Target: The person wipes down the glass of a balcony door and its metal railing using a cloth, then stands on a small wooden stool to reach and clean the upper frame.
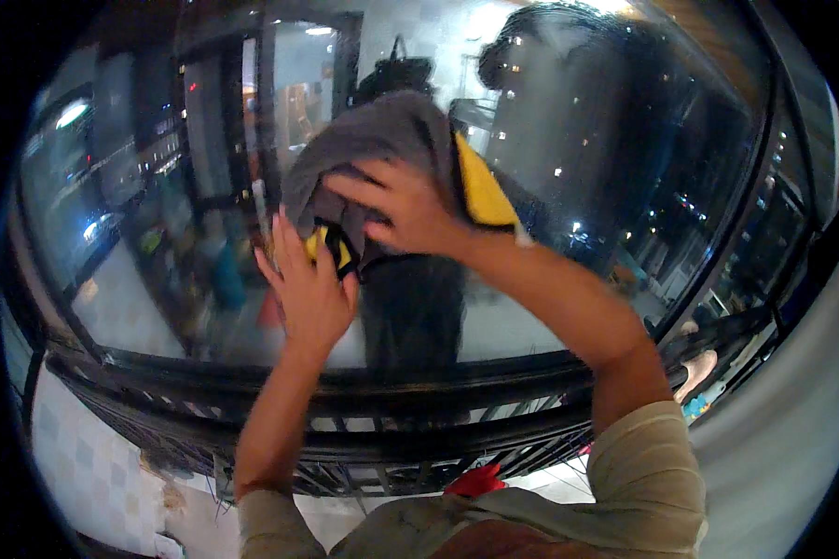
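Against the window (569, 168) we press a grey and yellow cloth (391, 140). Our right hand (405, 210) lies spread on the cloth, fingers gripping its folds. Our left hand (309, 284) is open just below, fingertips touching the cloth's lower edge. Beneath the glass runs a dark railing (158, 391).
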A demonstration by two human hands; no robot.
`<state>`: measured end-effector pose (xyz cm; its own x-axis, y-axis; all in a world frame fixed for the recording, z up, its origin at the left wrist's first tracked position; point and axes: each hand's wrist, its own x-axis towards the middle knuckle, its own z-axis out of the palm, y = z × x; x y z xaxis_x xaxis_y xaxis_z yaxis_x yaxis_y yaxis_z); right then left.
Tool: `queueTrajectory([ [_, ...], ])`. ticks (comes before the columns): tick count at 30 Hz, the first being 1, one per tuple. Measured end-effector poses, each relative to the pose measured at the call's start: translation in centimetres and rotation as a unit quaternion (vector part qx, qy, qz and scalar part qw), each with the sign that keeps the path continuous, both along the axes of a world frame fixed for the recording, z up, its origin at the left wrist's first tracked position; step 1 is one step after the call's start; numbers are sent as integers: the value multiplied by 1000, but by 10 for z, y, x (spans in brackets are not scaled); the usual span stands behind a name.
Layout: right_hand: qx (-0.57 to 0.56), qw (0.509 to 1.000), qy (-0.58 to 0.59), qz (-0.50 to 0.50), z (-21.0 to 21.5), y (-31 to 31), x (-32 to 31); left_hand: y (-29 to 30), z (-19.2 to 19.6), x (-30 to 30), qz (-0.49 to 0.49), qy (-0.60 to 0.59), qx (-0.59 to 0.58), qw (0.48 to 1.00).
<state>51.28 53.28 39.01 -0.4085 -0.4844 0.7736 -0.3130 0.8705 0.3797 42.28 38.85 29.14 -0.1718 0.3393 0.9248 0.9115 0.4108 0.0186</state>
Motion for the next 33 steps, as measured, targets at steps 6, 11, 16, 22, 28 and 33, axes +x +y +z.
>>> queueTrajectory([
  [6, 107, 971, 123, -174, 176, 16, 8, 19, 174, -16, -9, 154, 174, 973],
  [11, 81, 930, 237, -267, 167, -18, 20, 22, 203, -4, 24, 117, 142, 983],
  [16, -15, 978, 94, -184, 26, 4, 35, 31, 53, 26, -55, 31, 19, 998],
  [22, -92, 984, -33, -151, -76, 21, 53, 30, -28, 31, -108, 27, -88, 990],
  [28, 98, 964, 186, -166, 100, 33, 69, 61, 133, 36, -93, 176, 94, 976],
  [33, 105, 912, 257, -302, 177, 21, 84, 79, 222, 69, -11, 138, 162, 977],
])
